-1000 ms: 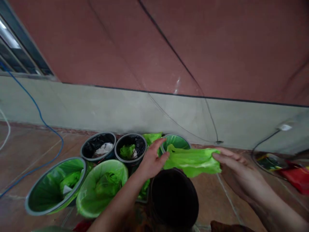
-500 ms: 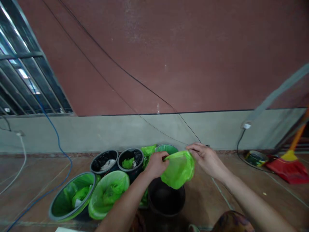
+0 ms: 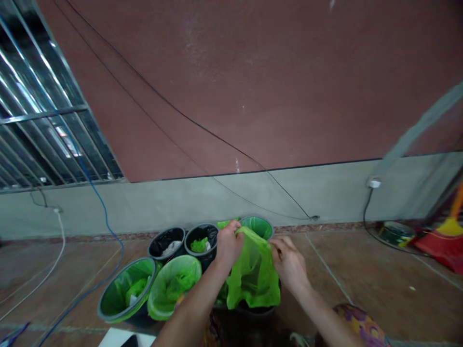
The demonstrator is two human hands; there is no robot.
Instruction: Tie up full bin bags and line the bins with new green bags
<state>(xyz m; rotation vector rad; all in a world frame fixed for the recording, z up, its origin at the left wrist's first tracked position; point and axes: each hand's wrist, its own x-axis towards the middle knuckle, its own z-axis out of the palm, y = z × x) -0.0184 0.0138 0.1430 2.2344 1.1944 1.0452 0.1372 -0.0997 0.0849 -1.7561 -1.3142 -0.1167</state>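
Observation:
A light green plastic bag (image 3: 255,270) hangs between my two hands. My left hand (image 3: 229,245) pinches its upper left edge, and my right hand (image 3: 290,262) grips the upper right edge. The lower part of the bag hangs over a dark bucket (image 3: 253,311), hiding most of it. Just behind stands a bin lined in green (image 3: 257,225). To the left of my left hand are two bins with black liners, the nearer one (image 3: 201,243) holding green plastic and something white.
Two green-lined bins, one oval (image 3: 126,289) and one paler (image 3: 174,287), stand at the left front. A blue cable (image 3: 108,217) runs across the floor. At the right lie a round tin (image 3: 397,234) and a red broom (image 3: 443,246). A wall stands behind.
The bag was bunched up above the bucket; now it hangs longer and wider, its lower part covering the bucket's mouth. My hands have shifted slightly, and the view has turned a little left.

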